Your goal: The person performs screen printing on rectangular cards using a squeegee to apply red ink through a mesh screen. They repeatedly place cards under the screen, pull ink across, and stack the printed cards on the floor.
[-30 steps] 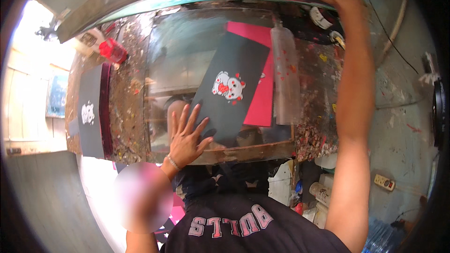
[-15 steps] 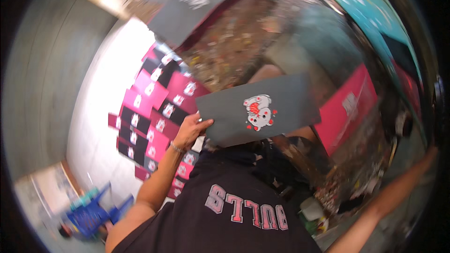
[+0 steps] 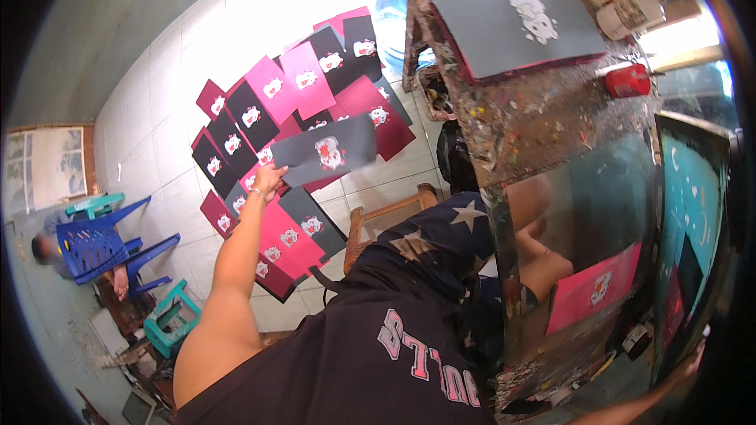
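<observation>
My left hand (image 3: 269,179) pinches one end of a dark grey printed sheet (image 3: 303,164) with a white-and-red cartoon animal on it. The sheet hangs over several pink, maroon and black printed sheets (image 3: 305,77) spread overlapping on the tiled floor. My right arm stretches to the lower right, where my right hand (image 3: 694,360) is by the edge of a raised turquoise screen frame (image 3: 693,161). Its fingers are too dim and small to make out. On the glass-topped surface below the frame lies a pink sheet (image 3: 579,299) with a pale animal print.
A stack of sheets with a grey one on top (image 3: 504,27) lies on the paint-spattered table (image 3: 512,122), near a red container (image 3: 628,80) and white tubs (image 3: 630,12). A wooden stool (image 3: 391,208) stands by my legs. Left are a blue chair (image 3: 94,248) and another person (image 3: 47,248).
My view has swung toward the left. My left hand has carried the grey sheet away from the table and out over the sheets on the floor. My right arm remains stretched to the right.
</observation>
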`<state>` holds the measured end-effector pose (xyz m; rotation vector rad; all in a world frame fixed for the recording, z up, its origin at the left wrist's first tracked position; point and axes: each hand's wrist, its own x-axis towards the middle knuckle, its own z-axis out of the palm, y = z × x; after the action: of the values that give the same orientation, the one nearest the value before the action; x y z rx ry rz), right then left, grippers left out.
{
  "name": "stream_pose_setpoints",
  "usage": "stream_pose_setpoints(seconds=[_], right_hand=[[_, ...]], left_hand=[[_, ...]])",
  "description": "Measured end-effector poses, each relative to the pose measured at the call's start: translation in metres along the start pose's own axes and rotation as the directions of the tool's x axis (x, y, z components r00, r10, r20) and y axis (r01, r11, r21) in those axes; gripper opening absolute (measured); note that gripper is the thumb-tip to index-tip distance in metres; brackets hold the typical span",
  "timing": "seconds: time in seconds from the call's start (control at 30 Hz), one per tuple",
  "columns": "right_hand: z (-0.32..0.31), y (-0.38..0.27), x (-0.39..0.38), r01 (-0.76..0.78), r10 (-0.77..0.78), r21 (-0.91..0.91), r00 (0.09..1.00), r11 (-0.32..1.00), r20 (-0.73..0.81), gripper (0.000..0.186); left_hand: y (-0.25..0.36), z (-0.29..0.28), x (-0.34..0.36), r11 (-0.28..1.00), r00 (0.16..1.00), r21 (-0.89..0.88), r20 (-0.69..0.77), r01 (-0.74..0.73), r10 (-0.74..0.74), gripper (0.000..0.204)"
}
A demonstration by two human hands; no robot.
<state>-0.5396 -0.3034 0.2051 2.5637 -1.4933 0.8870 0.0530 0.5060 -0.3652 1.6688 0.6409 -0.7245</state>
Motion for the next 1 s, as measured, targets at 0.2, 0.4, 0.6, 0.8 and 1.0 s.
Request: stream_pose_setpoints(seconds=[0.2,0.4,0.6,0.8,1.0], right_hand=[[-0.011,0.043,0.015,-0.028,0.027,0.024,0.999,0.999,0.046,0.060],[-0.043,0.050,0.009,-0.010,0.016,-0.055,0.995,0.998,0.095,0.062],[-0.017,0.040,-0.007,-0.109,0.082,0.222,0.988,0.969,0.129,0.060],[-0.013,0.038,-0.008,-0.041,0.033,0.095,0.996,0.995,0.085,0.059],[0.003,0.014,-0.012,0.136,-0.184,0.267,0.969,0.954,0.164,0.058]], left_hand=[[-0.031,0.052,0.098,0.835,0.929,-0.527,-0.367,-0.159,-0.055,0.009],[-0.003,0.120,0.148,0.563,0.865,-0.774,-0.464,-0.290,-0.192,0.019],[-0.039,0.168,0.146,0.463,0.853,-0.876,-0.341,-0.135,-0.395,0.035],[-0.156,0.222,0.127,0.488,0.838,-0.794,0.051,0.364,-0.543,0.053],[-0.149,0.252,0.043,0.982,0.998,-0.183,-0.050,0.033,-0.043,0.017]])
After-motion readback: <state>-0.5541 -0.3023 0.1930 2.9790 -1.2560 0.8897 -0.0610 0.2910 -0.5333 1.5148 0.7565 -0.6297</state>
